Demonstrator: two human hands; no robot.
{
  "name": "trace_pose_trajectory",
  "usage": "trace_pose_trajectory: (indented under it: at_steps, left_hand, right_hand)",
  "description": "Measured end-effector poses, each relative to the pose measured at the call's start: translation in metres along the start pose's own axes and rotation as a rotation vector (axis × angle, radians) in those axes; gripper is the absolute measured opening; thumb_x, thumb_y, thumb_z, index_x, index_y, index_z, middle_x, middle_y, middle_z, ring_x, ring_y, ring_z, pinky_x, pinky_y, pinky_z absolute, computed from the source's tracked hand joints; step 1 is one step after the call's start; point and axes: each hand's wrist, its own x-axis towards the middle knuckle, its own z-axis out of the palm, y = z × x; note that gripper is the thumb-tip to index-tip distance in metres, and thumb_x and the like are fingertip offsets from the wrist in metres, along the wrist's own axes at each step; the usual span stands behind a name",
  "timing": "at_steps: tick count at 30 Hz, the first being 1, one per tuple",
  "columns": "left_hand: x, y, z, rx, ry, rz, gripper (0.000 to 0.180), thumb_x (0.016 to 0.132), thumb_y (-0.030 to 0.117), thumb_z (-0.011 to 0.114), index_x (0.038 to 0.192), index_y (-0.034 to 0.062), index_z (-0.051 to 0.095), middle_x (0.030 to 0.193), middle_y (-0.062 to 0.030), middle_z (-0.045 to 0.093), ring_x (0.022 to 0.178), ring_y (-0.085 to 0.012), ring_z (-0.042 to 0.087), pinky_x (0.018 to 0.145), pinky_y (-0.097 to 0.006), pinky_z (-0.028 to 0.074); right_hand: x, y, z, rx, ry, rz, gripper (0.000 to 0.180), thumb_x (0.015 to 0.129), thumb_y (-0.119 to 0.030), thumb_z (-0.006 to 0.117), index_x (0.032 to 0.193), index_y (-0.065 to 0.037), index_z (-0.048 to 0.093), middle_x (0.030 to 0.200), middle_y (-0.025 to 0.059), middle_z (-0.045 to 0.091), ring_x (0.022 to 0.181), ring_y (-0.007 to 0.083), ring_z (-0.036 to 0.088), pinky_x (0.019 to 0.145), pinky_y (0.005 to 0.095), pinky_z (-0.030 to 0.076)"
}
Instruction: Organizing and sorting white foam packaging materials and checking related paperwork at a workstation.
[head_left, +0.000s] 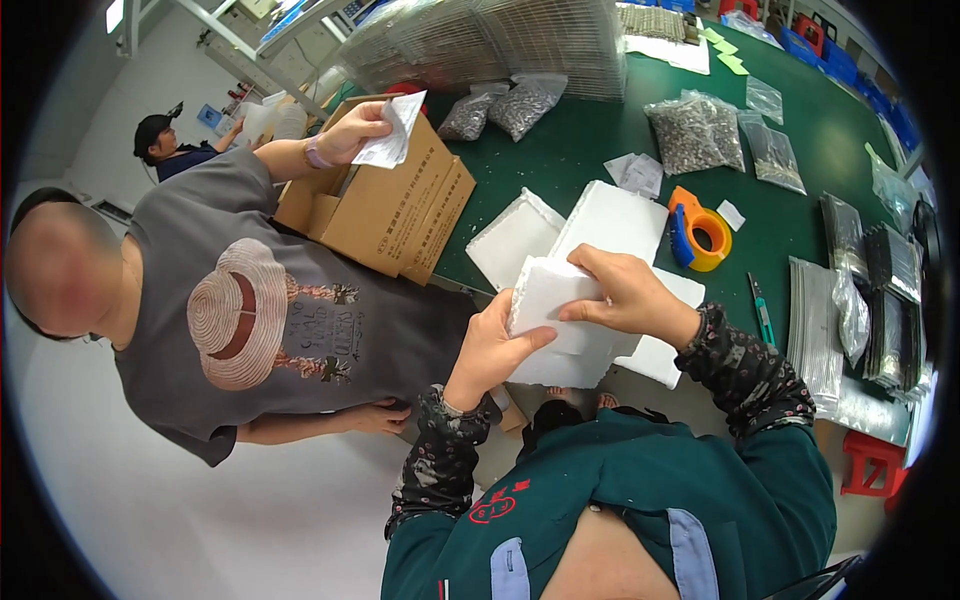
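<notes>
A green desk (590, 135) has a cardboard box (410, 205) at its left and white foam sheets (614, 222) near its front edge. Just before them, a white foam piece (548, 292) is held by 2 hands: the left hand (497, 348) pinches its left side, the right hand (632, 292) its upper right. Rightward lie 1 orange-and-blue tape dispenser (684, 222) and 1 slim teal cutter (763, 312).

Orange-blue tape dispenser (695, 218) between clear parts bag (693, 135) and green cutter (763, 311).
</notes>
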Motion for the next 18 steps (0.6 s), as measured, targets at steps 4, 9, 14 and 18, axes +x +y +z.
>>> trace_pose_trajectory:
  at_steps: [4, 9, 14, 18]
  left_hand:
    - [0.003, -0.004, 0.008, -0.036, -0.043, 0.024, 0.039, 0.07, 0.015, 0.066, 0.102, -0.0019, 0.05, 0.085, -0.0085, 0.061, 0.078, -0.0107, 0.056, 0.069, -0.024, 0.044]
    - [0.004, -0.01, 0.013, -0.108, -0.06, 0.075, 0.037, 0.074, 0.017, 0.063, 0.102, -0.0024, 0.049, 0.086, -0.009, 0.06, 0.078, -0.0113, 0.055, 0.069, -0.024, 0.044]
    - [0.003, -0.012, 0.019, -0.025, -0.044, 0.131, 0.035, 0.074, 0.017, 0.063, 0.1, -0.0019, 0.049, 0.082, -0.0098, 0.061, 0.074, -0.0109, 0.056, 0.066, -0.024, 0.044]
    - [0.005, -0.008, 0.021, 0.104, -0.011, 0.238, 0.032, 0.074, 0.017, 0.063, 0.097, -0.0011, 0.049, 0.074, -0.0101, 0.06, 0.068, -0.0109, 0.056, 0.062, -0.024, 0.044]
  right_hand:
    - [-0.007, 0.008, 0.0, 0.037, -0.01, 0.081, 0.046, 0.067, -0.038, 0.066, 0.091, -0.002, 0.05, 0.079, 0.0143, 0.057, 0.072, 0.0289, 0.057, 0.061, 0.0341, 0.044]
    - [-0.015, 0.005, -0.002, -0.001, 0.02, 0.108, 0.047, 0.067, -0.04, 0.066, 0.091, -0.003, 0.051, 0.08, 0.015, 0.058, 0.073, 0.0284, 0.058, 0.062, 0.0329, 0.044]
    - [-0.019, 0.008, -0.004, -0.004, 0.031, 0.073, 0.047, 0.065, -0.037, 0.069, 0.091, -0.003, 0.05, 0.079, 0.0141, 0.057, 0.072, 0.0272, 0.058, 0.061, 0.0318, 0.045]
    - [-0.02, 0.013, -0.016, -0.01, 0.057, -0.054, 0.04, 0.062, -0.027, 0.07, 0.09, -0.004, 0.052, 0.079, 0.0135, 0.058, 0.074, 0.0282, 0.058, 0.062, 0.0348, 0.045]
